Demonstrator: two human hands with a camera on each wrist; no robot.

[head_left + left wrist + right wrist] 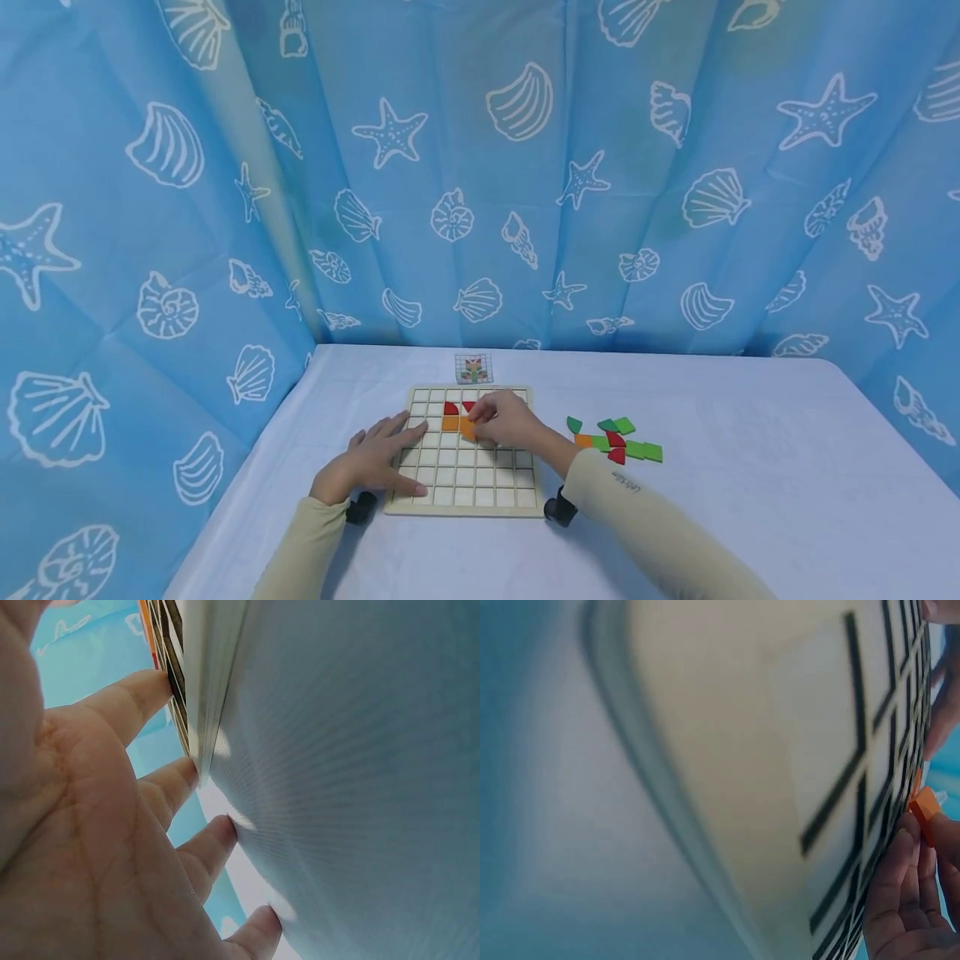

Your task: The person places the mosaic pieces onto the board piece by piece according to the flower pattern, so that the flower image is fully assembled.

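Observation:
A wooden grid board [465, 477] with pale square cells lies on the table. My left hand [373, 460] is spread over the board's left side, its fingers straight; in the left wrist view, fingertips [154, 686] touch the board's edge and others rest at the white cloth. Over the upper middle of the grid, my right hand [512, 422] pinches an orange tile [925, 811] between thumb and fingers. A red quarter-round tile [451, 408] and an orange square tile [450, 423] sit in cells just left of it. Another red tile [468, 406] is partly hidden behind the right hand.
A small card [473, 368] with a coloured grid picture lies beyond the board. Right of the board are loose tiles: several green tiles [643, 451], red quarter-rounds [617, 456] and an orange tile [582, 441]. A blue shell-patterned curtain [480, 208] stands behind the table.

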